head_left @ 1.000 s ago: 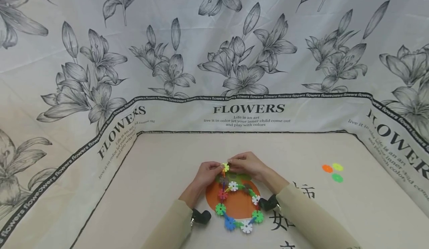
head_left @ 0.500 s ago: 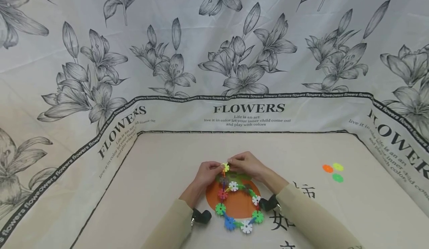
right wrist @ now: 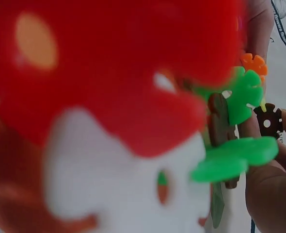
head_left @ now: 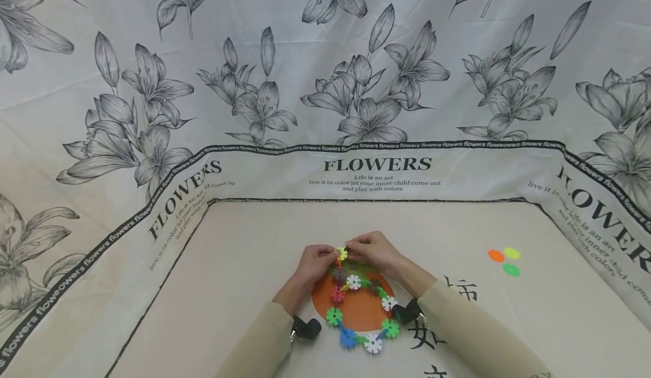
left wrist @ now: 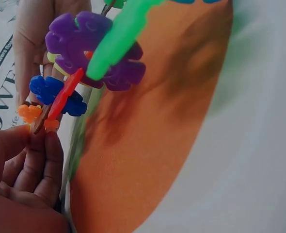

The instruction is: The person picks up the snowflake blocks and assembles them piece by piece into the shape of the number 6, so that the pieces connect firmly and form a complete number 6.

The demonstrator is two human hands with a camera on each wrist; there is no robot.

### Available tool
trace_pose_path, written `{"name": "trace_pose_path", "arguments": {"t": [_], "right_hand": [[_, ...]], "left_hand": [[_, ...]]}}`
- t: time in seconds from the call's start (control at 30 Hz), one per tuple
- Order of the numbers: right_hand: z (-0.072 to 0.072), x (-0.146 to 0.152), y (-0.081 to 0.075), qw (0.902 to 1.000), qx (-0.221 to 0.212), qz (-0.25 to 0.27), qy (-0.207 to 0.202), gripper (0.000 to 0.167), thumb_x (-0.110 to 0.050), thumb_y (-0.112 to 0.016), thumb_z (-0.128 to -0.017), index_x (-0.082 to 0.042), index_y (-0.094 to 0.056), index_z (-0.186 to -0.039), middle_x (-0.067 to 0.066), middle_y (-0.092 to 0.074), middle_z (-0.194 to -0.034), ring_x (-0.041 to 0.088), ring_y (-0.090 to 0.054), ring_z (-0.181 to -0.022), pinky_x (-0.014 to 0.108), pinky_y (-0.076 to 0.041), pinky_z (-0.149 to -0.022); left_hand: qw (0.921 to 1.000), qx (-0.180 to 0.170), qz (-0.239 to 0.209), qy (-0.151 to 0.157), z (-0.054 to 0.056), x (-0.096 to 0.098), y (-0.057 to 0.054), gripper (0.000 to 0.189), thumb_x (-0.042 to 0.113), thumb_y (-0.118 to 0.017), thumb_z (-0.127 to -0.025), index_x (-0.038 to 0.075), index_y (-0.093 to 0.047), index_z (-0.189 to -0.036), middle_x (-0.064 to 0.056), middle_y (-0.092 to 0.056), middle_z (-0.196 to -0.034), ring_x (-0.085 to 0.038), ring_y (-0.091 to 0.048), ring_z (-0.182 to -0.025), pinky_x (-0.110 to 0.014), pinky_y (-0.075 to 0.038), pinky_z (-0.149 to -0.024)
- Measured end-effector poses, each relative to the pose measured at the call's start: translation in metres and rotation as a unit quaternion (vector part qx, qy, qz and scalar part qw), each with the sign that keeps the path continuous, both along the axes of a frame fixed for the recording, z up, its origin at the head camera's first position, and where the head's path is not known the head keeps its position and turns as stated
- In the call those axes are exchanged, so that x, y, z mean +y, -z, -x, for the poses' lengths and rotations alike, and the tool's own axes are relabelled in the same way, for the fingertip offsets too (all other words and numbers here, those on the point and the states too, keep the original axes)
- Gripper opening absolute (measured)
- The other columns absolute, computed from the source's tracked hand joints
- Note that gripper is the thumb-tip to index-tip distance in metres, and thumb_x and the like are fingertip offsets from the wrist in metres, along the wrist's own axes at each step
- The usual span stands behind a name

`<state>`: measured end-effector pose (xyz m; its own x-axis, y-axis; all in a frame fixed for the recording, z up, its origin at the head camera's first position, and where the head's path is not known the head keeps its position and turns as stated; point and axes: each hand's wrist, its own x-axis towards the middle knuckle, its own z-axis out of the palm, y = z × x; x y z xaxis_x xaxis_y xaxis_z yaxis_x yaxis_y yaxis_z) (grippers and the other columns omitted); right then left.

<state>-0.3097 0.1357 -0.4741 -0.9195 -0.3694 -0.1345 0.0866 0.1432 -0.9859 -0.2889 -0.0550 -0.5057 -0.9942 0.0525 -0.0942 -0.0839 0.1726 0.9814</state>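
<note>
A loop of notched interlocking discs (head_left: 334,316) in several colours hangs between the two hands, over the orange round print. My left hand (head_left: 311,265) pinches one end of this chain, where an orange disc (left wrist: 52,125) and a brown one meet its fingertips in the left wrist view. My right hand (head_left: 378,252) pinches a dark brown disc (right wrist: 268,120) between thumb and fingers. Between both hands in the head view is a yellow disc (head_left: 342,253). A purple disc (left wrist: 75,41) shows large in the left wrist view; red and white discs block much of the right wrist view.
Loose orange (head_left: 496,255), yellow (head_left: 512,252) and green (head_left: 511,269) discs lie together on the cloth at the right. The pale table cloth (head_left: 244,253) bears an orange round print (head_left: 366,310) and black characters. A flower-printed curtain (head_left: 376,84) encloses the back and sides.
</note>
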Motion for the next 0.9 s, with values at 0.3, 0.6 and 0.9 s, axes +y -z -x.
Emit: {"name": "trace_pose_path", "arguments": {"t": [0.3, 0.6, 0.9], "right_hand": [[-0.002, -0.005, 0.004, 0.9996, -0.002, 0.007, 0.029, 0.033, -0.011, -0.06, -0.104, 0.017, -0.066, -0.118, 0.025, -0.072, -0.11, 0.027, -0.075, -0.099, 0.038, -0.057, -0.088], [-0.006, -0.01, 0.002, 0.9987, -0.008, 0.02, 0.047, 0.03, -0.008, -0.059, -0.104, 0.018, -0.066, -0.116, 0.027, -0.07, -0.113, 0.03, -0.073, -0.103, 0.038, -0.057, -0.089], [-0.009, -0.012, 0.001, 0.9989, -0.001, 0.01, 0.045, 0.032, -0.01, -0.059, -0.104, 0.018, -0.064, -0.12, 0.029, -0.069, -0.116, 0.035, -0.071, -0.107, 0.04, -0.056, -0.09]], "left_hand": [[0.9998, -0.002, 0.007, -0.017, -0.003, 0.003, 0.001, 0.02, 0.017, -0.066, -0.101, -0.001, -0.075, -0.102, -0.004, -0.072, -0.084, -0.013, -0.064, -0.079, -0.025, -0.051, -0.071], [0.9995, -0.006, 0.006, -0.029, -0.004, 0.003, 0.002, 0.019, 0.018, -0.067, -0.101, 0.0, -0.074, -0.103, -0.005, -0.072, -0.086, -0.014, -0.063, -0.08, -0.025, -0.051, -0.07], [0.9995, -0.007, 0.008, -0.031, -0.002, 0.003, 0.001, 0.018, 0.017, -0.067, -0.1, 0.0, -0.074, -0.101, -0.004, -0.072, -0.084, -0.014, -0.063, -0.079, -0.025, -0.05, -0.07]]}}
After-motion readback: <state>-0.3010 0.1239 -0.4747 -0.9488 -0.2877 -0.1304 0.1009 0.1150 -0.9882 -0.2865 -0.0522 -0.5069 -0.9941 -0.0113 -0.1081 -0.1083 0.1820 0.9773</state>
